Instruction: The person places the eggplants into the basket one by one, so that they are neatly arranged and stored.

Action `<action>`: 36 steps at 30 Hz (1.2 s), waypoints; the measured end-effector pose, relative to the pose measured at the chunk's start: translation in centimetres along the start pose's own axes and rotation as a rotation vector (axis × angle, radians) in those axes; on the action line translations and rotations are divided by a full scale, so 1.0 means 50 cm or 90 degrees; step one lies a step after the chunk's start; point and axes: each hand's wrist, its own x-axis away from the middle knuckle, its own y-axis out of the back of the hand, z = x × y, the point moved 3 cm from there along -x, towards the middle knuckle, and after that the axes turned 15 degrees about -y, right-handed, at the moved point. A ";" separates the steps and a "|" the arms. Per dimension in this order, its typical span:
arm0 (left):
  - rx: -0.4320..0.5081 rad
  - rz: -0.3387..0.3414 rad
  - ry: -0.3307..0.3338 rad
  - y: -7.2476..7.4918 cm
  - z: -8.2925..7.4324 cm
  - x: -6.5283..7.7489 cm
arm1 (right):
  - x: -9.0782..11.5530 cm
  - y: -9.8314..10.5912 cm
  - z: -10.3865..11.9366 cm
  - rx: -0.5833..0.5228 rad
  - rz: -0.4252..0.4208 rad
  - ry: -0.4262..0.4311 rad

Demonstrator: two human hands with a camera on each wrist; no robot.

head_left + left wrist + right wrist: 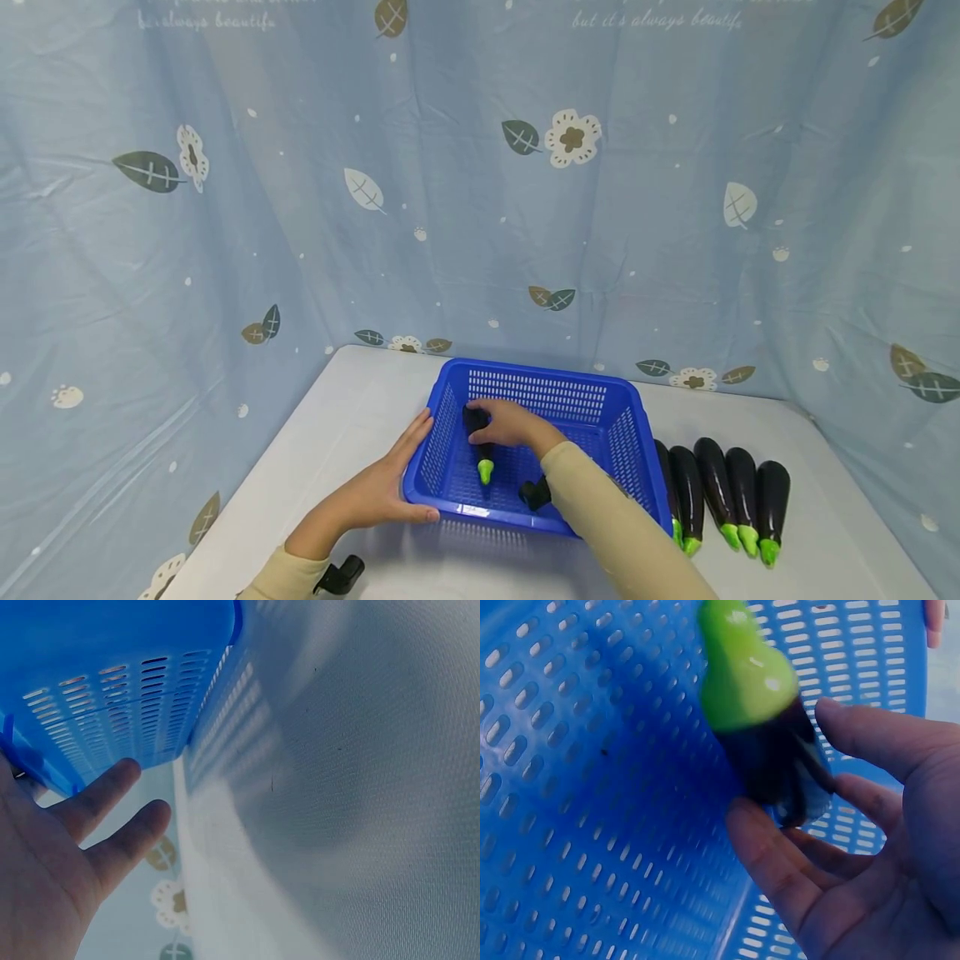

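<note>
Fingers of the right hand [512,422] were clamped round an eggplant [485,452], thumb on one side and bent fingers on the other, inside the left part of a blue plastic basket [543,368]. The left hand [384,490] had its fingers straight against the basket's left side, the thumb reaching toward the front rim.

Behind hung a creased, pale-blue curtain [465,183] printed with leaves and flowers. The white bench [358,400] showed a fine woven grain up close. The basket was rectangular with rounded corners, its walls and floor pierced by rows of slots. Over its front rim came the right forearm in a beige sleeve [611,521]. Five more eggplants [714,482], glossy, dark and elongated, lay side by side to the right, their bright green stem ends toward the person.
</note>
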 end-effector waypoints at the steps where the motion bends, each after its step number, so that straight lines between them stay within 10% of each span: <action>1: -0.001 0.001 0.000 0.000 0.000 0.000 | 0.000 0.000 0.000 0.001 0.001 0.001; 36: -0.025 -0.004 -0.012 -0.004 0.007 0.001 | -0.001 -0.005 0.005 0.013 -0.001 0.000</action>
